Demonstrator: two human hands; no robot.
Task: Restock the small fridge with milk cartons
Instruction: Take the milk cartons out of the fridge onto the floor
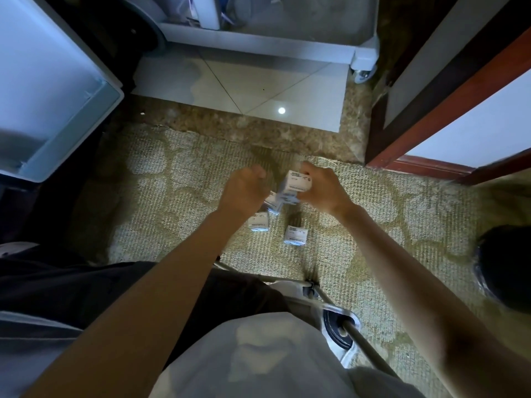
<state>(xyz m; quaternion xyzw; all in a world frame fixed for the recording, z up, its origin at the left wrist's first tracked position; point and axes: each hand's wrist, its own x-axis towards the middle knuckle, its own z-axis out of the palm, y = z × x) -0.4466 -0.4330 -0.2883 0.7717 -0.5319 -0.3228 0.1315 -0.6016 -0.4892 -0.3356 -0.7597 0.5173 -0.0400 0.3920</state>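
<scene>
1. Our right hand [321,191] grips one milk carton [297,182], fingers [304,168] wrapped round it, lifted above the carpet [172,196].
2. Our left hand [244,191] is curled loosely by a second carton [274,203]; whether it grips, we can't tell.
3. Two more cartons [258,222] [296,234] lie on the carpet below the hands.
4. The open fridge door [51,90] is at far left.

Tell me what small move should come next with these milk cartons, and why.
Probably close the left hand on the tilted carton just beside it. The right hand already has a grip on one carton, while the left looks empty, and two more cartons sit on the carpet. The fridge door stands open at left.
</scene>
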